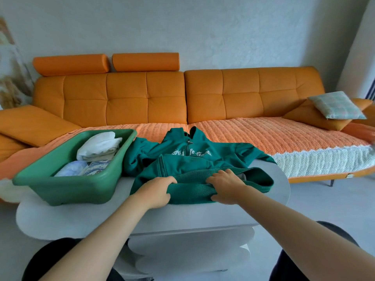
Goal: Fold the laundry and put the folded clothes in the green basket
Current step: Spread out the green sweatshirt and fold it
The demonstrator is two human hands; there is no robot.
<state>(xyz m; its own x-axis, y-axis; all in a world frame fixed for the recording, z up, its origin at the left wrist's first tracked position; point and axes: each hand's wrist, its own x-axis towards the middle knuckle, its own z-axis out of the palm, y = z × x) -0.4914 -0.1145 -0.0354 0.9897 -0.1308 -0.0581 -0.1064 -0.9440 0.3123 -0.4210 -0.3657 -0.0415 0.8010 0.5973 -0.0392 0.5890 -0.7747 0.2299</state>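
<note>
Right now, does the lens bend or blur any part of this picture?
Head view: the wide lens bows the sofa; the far borders are smeared; the print on the green sweatshirt is too soft to read; light is even, no glare.

Soft, even light with faint shadows; wide-angle distortion bows the sofa [125,98], and the frame's edges blur slightly.

Orange sofa [166,98] across 12 o'clock, two headrests [71,64] at 11. Woven orange cover [263,136] on seat. Pale checked pillow [336,105] at 2, leaning on orange cushion [312,119]. White surface [182,216] at 6.
</note>
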